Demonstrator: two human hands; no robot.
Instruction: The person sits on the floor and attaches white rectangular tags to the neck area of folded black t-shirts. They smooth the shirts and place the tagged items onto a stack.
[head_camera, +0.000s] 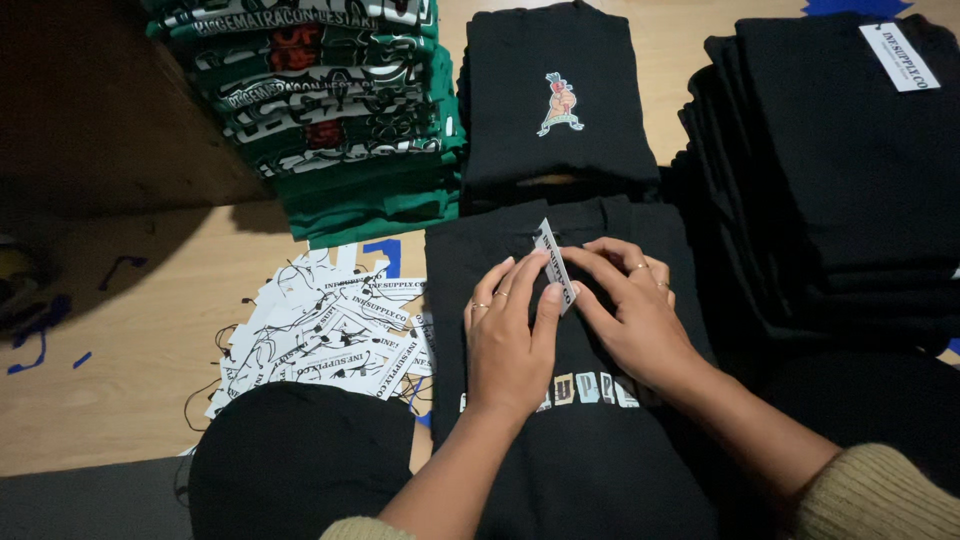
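Note:
A folded black garment (560, 450) with pale block lettering lies in front of me. Both hands rest on its upper part. My left hand (510, 335) and my right hand (630, 305) pinch a small white card tag (556, 262) between their fingers, held on edge just above the cloth. Rings show on fingers of both hands.
A heap of white card tags with black strings (320, 335) lies on the wooden floor (120, 340) to the left. Behind it stands a stack of folded green shirts (340, 120). A folded black stack with a small coloured emblem (555, 100) sits ahead; taller black stacks (840, 160) fill the right.

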